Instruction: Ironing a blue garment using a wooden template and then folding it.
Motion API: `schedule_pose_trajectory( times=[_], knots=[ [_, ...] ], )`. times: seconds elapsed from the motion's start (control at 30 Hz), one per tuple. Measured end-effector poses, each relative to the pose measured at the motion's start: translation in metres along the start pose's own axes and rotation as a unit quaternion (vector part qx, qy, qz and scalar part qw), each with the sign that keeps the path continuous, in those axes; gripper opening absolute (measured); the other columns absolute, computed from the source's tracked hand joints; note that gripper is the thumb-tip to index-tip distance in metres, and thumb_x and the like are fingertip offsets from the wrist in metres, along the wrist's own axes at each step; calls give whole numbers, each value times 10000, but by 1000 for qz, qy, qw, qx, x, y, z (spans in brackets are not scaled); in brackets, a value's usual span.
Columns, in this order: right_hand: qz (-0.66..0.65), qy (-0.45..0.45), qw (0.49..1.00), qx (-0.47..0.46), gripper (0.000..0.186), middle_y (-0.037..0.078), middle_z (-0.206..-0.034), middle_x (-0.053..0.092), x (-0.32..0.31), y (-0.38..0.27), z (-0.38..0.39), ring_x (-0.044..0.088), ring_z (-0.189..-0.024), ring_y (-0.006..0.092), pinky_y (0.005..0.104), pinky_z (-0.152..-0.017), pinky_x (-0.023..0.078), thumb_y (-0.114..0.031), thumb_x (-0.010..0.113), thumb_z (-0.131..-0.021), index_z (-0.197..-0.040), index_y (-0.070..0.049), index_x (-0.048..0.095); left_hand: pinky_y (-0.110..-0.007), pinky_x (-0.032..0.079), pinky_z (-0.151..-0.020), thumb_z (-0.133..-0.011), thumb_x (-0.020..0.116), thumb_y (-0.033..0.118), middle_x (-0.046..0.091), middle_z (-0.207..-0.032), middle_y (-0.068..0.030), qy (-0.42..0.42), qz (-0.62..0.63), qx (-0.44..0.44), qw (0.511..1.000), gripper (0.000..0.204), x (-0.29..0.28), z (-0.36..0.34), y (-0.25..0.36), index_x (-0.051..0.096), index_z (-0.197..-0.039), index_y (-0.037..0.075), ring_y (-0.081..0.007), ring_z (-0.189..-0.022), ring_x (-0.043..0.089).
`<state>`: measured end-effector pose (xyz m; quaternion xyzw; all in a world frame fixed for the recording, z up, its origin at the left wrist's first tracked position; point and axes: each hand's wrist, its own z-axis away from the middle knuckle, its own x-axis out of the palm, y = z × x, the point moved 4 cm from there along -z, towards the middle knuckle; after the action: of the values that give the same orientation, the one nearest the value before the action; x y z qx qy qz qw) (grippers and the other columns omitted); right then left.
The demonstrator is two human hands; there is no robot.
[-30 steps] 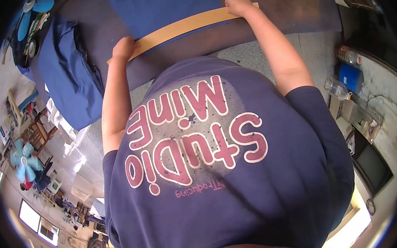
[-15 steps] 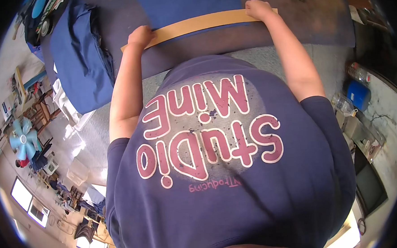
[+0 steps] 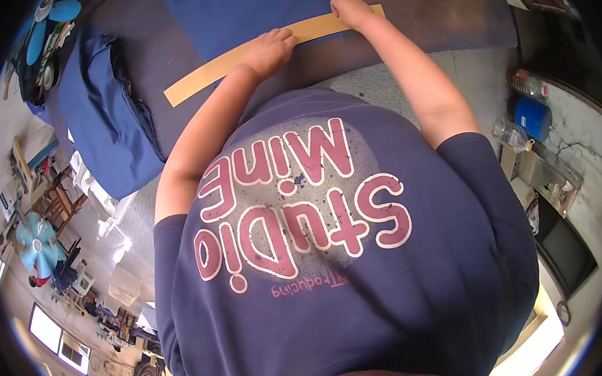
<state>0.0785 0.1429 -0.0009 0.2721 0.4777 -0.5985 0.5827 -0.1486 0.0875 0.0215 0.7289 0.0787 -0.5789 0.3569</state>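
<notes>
A long, flat tan strip [image 3: 197,84] lies slantwise along the near edge of a blue cloth [image 3: 251,17]. On the middle of the strip is my left hand [image 3: 270,52], its fingers pressed together and bent over the strip's far edge. Close to the strip's right end my right hand [image 3: 351,12] is closed, with the fingers curled in at the strip's far edge. The undersides of both hands are hidden. A narrow band of blue cloth shows on the near side of the strip.
The cloth lies on a dark-covered table [image 3: 435,24]. Another blue cloth [image 3: 103,116] hangs over the table's left side. Farther left is a light-blue fan [image 3: 37,246]. Off the right side are a blue container [image 3: 531,117] and clear plastic bottles [image 3: 511,135].
My left hand has slid right along the strip, from near its left end to its middle. My right hand keeps close to the right end. The whole view has shifted slightly.
</notes>
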Motion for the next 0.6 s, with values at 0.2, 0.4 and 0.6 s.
schedule_pose_trajectory(
  times=[0.2, 0.4, 0.6],
  knots=[
    [-47, 49, 998, -13, 118, 163, -993, 605, 14, 8, 4, 593, -946, 355, 429, -805, 476, -134, 513, -837, -882, -80, 608, -384, 490, -857, -825, 529, 136, 559, -1001, -90, -69, -185, 25, 980, 186, 34, -20, 19, 589, -978, 49, -282, -996, 560],
    [-108, 71, 990, -52, 181, 141, -1021, 562, 11, 10, 23, 560, -978, 347, 408, -861, 465, -204, 614, -811, -947, -89, 585, -399, 499, -811, -796, 544, 127, 572, -979, -107, -18, -139, -49, 989, 123, 39, -23, 11, 578, -887, 53, -288, -967, 570],
    [-39, 84, 986, -140, 497, 118, -1112, 493, 11, -31, 56, 475, -1094, 312, 395, -941, 438, -342, 765, -682, -1040, -63, 562, -415, 491, -811, -737, 567, 115, 587, -908, -126, 17, -47, -118, 992, 120, 36, -5, -10, 592, -826, 37, -317, -909, 581]
  ],
)
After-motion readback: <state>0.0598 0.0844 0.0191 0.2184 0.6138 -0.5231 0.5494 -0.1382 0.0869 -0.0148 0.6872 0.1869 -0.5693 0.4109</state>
